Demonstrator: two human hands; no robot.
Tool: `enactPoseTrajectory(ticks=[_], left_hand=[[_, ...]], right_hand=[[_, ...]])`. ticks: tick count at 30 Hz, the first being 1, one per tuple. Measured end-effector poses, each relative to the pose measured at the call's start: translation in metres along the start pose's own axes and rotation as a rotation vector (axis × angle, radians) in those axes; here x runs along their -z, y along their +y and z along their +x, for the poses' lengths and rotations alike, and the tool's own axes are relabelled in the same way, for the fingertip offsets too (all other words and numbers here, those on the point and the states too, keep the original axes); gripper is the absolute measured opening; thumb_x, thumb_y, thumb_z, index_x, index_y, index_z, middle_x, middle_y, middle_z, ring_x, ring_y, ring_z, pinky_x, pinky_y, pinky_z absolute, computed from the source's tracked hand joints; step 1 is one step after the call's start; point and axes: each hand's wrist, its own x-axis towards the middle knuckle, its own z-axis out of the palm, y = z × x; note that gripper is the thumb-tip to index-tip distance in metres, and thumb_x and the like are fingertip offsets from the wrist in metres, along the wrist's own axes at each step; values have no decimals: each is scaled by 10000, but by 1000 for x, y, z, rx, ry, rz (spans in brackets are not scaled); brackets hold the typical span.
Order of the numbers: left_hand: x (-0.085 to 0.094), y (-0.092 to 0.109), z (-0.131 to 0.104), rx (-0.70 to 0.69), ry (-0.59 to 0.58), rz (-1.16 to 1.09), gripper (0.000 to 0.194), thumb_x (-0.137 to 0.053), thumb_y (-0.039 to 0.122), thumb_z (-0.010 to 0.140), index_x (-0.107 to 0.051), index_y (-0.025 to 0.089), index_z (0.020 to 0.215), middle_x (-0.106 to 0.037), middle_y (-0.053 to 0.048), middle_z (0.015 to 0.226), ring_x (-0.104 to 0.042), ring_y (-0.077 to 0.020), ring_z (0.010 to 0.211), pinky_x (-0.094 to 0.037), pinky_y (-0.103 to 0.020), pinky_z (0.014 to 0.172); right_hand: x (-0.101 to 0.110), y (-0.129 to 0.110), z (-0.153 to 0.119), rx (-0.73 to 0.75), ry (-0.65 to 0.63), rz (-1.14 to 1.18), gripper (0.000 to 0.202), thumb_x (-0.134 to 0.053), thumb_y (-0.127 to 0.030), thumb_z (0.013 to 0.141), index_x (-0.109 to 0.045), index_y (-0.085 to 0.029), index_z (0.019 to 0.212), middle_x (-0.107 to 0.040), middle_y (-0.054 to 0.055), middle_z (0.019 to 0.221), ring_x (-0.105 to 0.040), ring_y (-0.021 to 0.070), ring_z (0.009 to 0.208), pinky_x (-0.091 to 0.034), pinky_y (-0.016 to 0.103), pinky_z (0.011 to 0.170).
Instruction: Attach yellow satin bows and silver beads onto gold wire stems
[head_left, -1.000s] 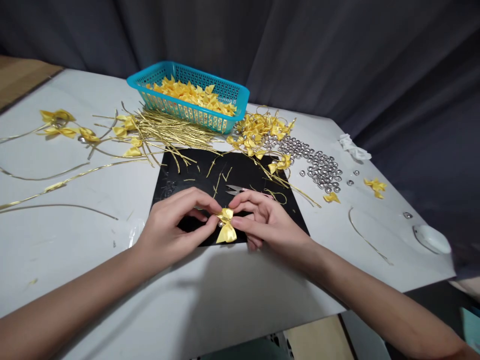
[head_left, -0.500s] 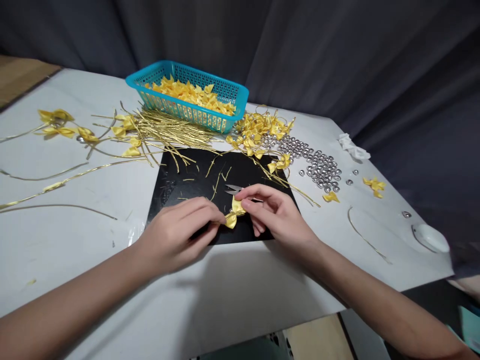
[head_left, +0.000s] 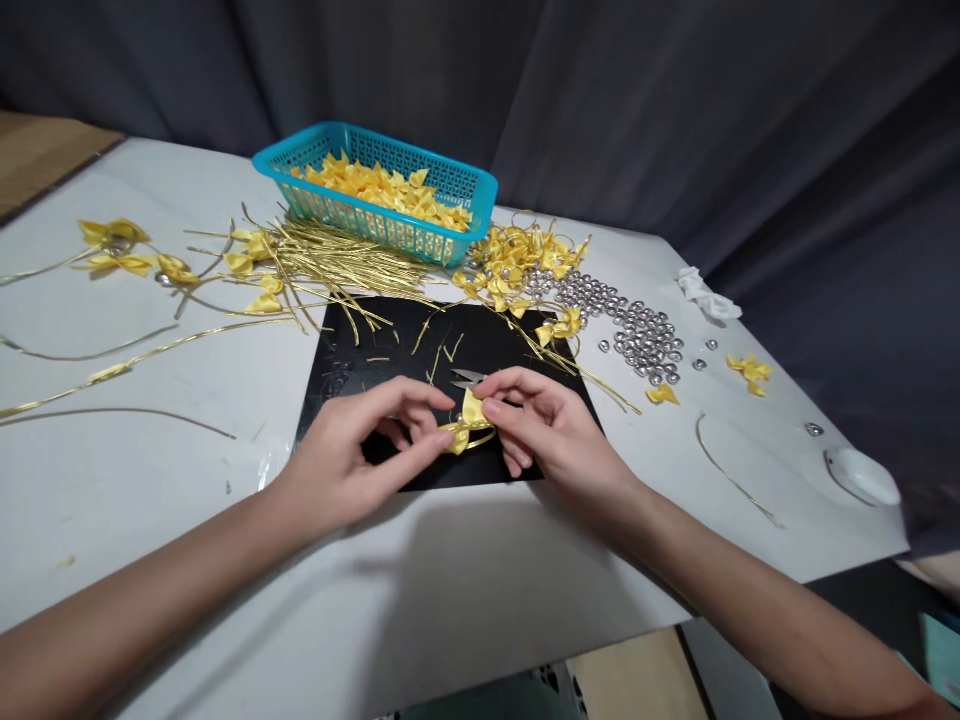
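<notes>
Over a black mat (head_left: 352, 350), a small yellow ribbon bow (head_left: 472, 408) with a bent gold cord (head_left: 480, 440) is between my two hands. My right hand (head_left: 536, 415) is closed, thumb and index finger pinching the bow's right side. At the bow's lower left is my left hand (head_left: 382, 435), its thumb against the bow and cord, its index finger raised apart, the other fingers curled behind. Grey scissor blades (head_left: 466, 377) stick out just beyond my right fingertips; their handles are hidden.
Behind the mat stands a blue plastic basket (head_left: 484, 195) of yellow bows, with a bundle of gold cords (head_left: 345, 260) before it. To the right lie finished-looking yellow bows (head_left: 525, 255), several silver beads (head_left: 645, 335) and a white oval object (head_left: 862, 475). Cord scraps (head_left: 453, 347) litter the mat.
My left index finger has lifted off the bow and the left thumb has come forward beneath it. More of the gold cord loop shows below the bow. My right hand keeps its pinch.
</notes>
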Motion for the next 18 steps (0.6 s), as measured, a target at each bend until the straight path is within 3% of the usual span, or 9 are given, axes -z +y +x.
enactPoseTrajectory(ticks=[3,6,9,13,18], left_hand=[[2,4,7,188,-77,-87,208,-585,295,800,-641,132,916,-640,-9,679,-568,-101,591,-453,-173,513],[3,5,11,280,-142,-127,230,-585,339,783,-666,143,872,-596,11,621,-500,-92,544,-388,-173,458],[2,3,10,329,-167,-118,250,-627,377,748,-666,150,847,-563,25,605,-466,-87,524,-366,-182,455],[2,-1,8,313,-92,-93,214,-614,369,770,-661,160,768,-586,19,634,-456,-79,532,-350,-179,467],[4,3,11,414,-131,-375,201,-588,354,798,-633,166,744,-590,30,654,-487,-66,546,-386,-163,506]], right_hand=[[-1,-1,0,-11,-6,17,165,-662,-292,772,-597,-163,851,-461,-83,580,-351,4,358,-365,144,354],[-1,-1,-1,-18,0,36,155,-662,-277,774,-588,-164,850,-451,-91,559,-349,6,354,-369,141,355],[-1,-1,-1,-14,14,48,151,-664,-267,775,-578,-165,846,-439,-98,539,-349,5,351,-362,134,357],[1,-1,-1,-17,4,22,144,-643,-279,792,-572,-161,836,-484,-80,582,-366,5,364,-365,141,372],[4,-6,-2,51,-125,-93,176,-606,-257,818,-601,-179,976,-563,-29,769,-432,9,447,-392,154,431]])
